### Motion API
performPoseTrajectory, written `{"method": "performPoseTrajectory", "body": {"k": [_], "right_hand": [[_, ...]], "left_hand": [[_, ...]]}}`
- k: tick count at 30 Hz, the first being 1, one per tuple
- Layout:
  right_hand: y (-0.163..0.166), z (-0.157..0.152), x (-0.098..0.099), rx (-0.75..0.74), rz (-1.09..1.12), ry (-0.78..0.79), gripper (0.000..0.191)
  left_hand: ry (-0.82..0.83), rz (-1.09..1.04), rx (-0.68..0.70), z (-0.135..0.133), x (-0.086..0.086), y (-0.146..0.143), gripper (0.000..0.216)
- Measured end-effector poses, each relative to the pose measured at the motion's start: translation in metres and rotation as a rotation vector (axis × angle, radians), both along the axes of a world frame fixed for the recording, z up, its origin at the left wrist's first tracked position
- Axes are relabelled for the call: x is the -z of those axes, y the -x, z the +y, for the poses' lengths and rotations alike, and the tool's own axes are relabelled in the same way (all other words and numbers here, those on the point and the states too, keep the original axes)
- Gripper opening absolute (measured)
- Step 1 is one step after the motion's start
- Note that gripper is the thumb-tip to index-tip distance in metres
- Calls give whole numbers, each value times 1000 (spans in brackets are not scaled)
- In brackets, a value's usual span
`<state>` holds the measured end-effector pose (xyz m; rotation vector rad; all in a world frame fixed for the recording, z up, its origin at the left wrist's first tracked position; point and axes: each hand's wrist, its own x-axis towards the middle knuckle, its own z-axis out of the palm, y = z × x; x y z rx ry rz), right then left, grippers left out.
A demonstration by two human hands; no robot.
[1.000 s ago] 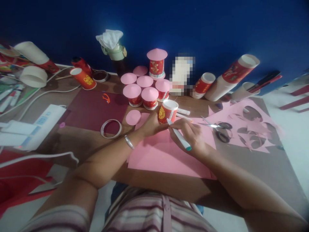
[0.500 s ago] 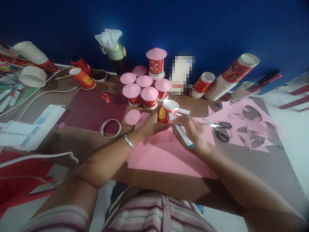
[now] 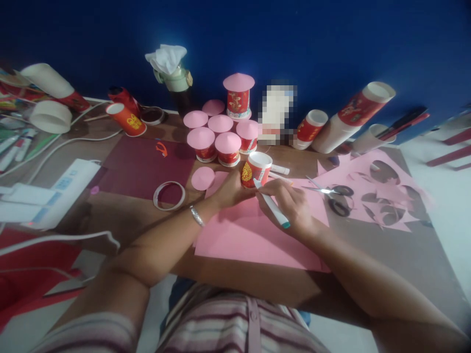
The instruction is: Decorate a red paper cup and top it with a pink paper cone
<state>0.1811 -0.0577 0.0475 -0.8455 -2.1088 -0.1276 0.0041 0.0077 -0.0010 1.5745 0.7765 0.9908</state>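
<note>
My left hand is closed around the left side of a red paper cup with a gold pattern and a pale drawn strip. The cup is upright, its open white rim facing up. In my right hand is a white marker with a green end, its tip at the cup's lower front. Both hands are over pink paper sheets. A pink paper disc lies left of my left hand. Behind the cup stand several red cups with pink cone tops.
Scissors lie on cut pink paper at right. A tape roll rests partly on a dark red sheet. At left are a white power strip and cables. Stacked cups lean by the wall.
The marker tip has moved down and slightly left along the cup, and my right hand has shifted with it. My left hand and the cup have stayed nearly still.
</note>
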Motion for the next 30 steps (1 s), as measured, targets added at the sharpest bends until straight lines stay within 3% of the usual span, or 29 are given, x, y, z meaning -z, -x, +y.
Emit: {"method": "performPoseTrajectory", "body": {"k": [30], "right_hand": [[-4, 2, 3, -4, -22, -51, 20]], "left_hand": [[44, 3, -14, 0, -3, 3, 74]]}}
